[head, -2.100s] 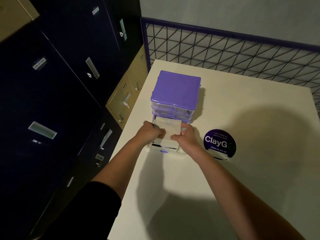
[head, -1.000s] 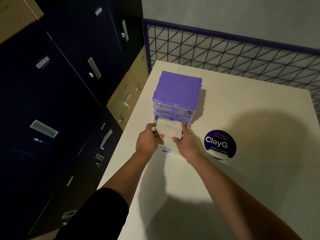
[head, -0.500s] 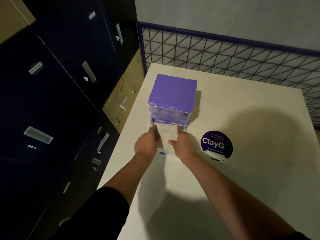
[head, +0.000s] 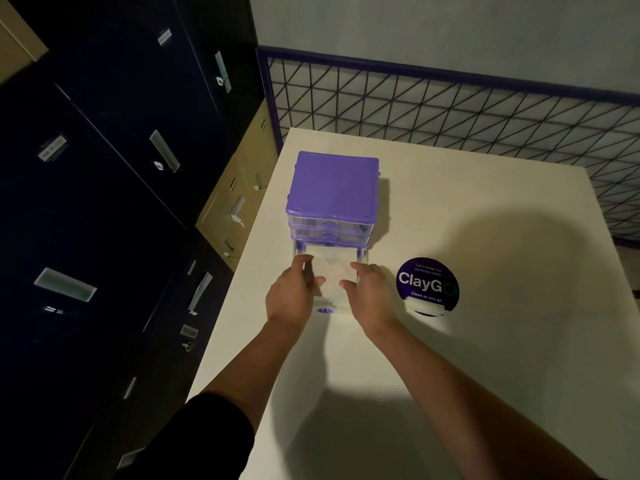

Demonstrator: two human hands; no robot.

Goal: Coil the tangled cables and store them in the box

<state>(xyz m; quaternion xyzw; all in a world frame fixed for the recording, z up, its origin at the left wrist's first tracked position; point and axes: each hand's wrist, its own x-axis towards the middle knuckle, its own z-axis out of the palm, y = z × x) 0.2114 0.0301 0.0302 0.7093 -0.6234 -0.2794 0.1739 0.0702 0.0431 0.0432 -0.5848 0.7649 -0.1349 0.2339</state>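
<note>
A small clear drawer box with a purple lid (head: 334, 183) stands on the white table (head: 485, 358). Its bottom drawer (head: 331, 271) is pulled out toward me, and the purple knob (head: 325, 310) shows at the front. The inside of the drawer looks pale, and I cannot make out a cable in it. My left hand (head: 291, 296) pinches the drawer's left wall, thumb inside. My right hand (head: 372, 294) grips the right wall the same way.
A round purple "ClayGo" sticker (head: 427, 285) lies on the table right of the drawer. Dark filing cabinets (head: 104, 202) and a tan one (head: 239, 195) stand close along the left edge. A wire grid fence (head: 450, 109) runs behind the table.
Both hands were pressed down into the open drawer. They have since drawn apart to its side walls. The drawer stays pulled out.
</note>
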